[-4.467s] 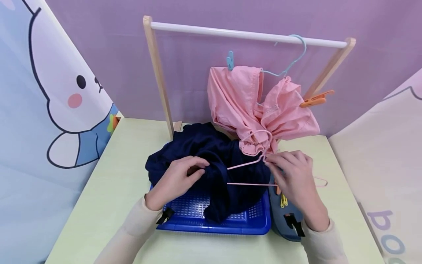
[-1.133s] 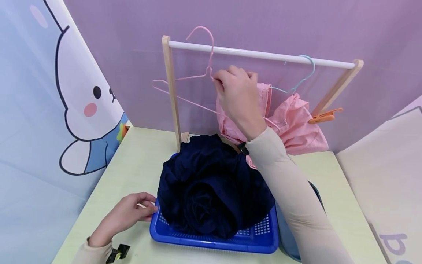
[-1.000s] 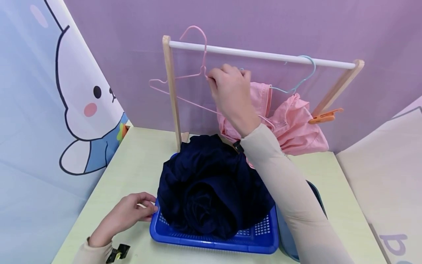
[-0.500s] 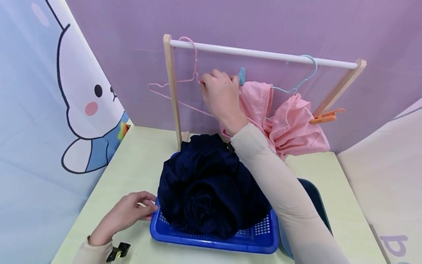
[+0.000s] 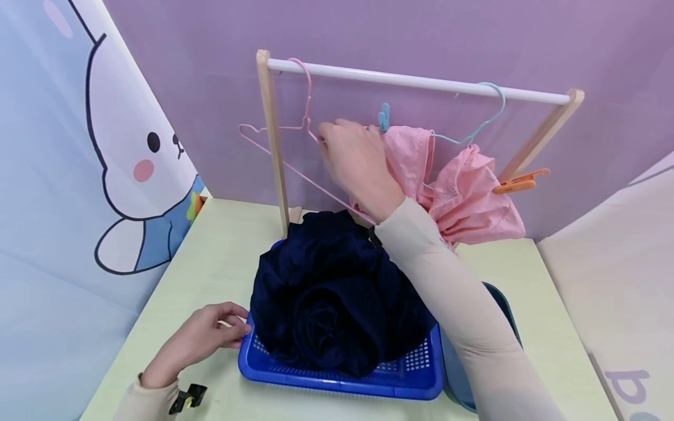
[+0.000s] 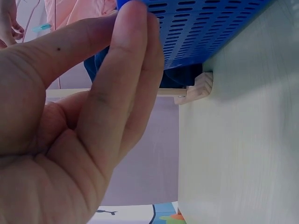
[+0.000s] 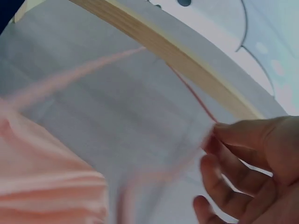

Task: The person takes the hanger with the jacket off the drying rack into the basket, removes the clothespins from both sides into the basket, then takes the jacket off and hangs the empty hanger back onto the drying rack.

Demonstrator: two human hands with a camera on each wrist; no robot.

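My right hand (image 5: 355, 158) pinches a pink wire clothes hanger (image 5: 309, 88) just below its neck; its hook lies over the white bar (image 5: 389, 76) of a small clothes rack, near the left post. The right wrist view has thumb and fingers (image 7: 247, 163) on the hanger wire, part of it blurred. At the left end of a blue plastic basket (image 5: 337, 383), my left hand (image 5: 197, 336) holds the rim between thumb and fingers. A crumpled navy garment (image 5: 337, 292) fills the basket. The hanger carries no garment.
A pink garment (image 5: 474, 204) hangs on a light-blue hanger (image 5: 500, 108) at the right, with a blue clothespin (image 5: 384, 117) and an orange clothespin (image 5: 518, 182). A grey-blue container (image 5: 458, 368) stands right of the basket, partly under my right arm.
Earlier both hands were over the basket with the hanger low. The right hand has raised it to the rack and moved left; its hook went over the bar. The left hand moved to the rim.
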